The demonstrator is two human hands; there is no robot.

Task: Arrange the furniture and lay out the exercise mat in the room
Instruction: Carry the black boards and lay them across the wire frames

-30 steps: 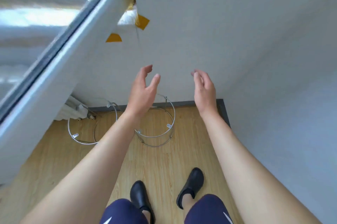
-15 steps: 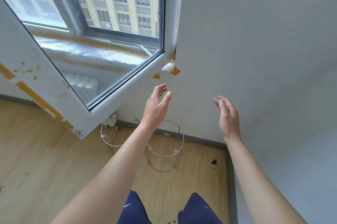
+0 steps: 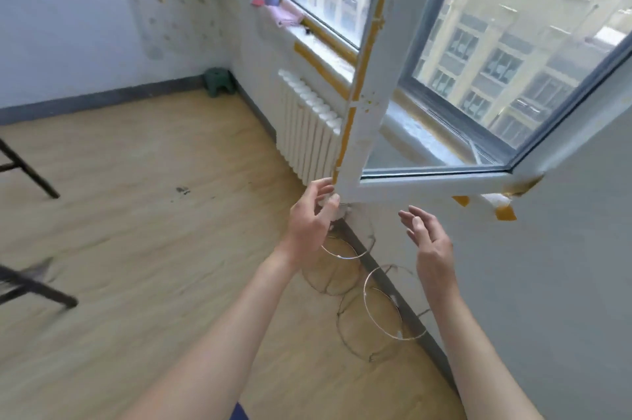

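Note:
Both of my hands are raised in front of me and hold nothing. My left hand (image 3: 309, 216) has relaxed fingers close to the lower corner of the open white window sash (image 3: 362, 132); I cannot tell whether it touches the frame. My right hand (image 3: 425, 236) is open, palm turned left, in front of the grey wall. Two wire ring stands (image 3: 379, 310) sit on the wooden floor (image 3: 136, 214) by the wall, below my hands. No exercise mat is in view.
A white radiator (image 3: 307, 125) runs under the window sill. A small green stool (image 3: 219, 80) stands in the far corner. Dark legs of furniture (image 3: 30, 176) show at the left edge. Small items lie on the sill (image 3: 277, 5).
My view has swung left and up from the corner, so the room, radiator and open sash now show. My hands stay raised and empty, the left now by the sash's corner.

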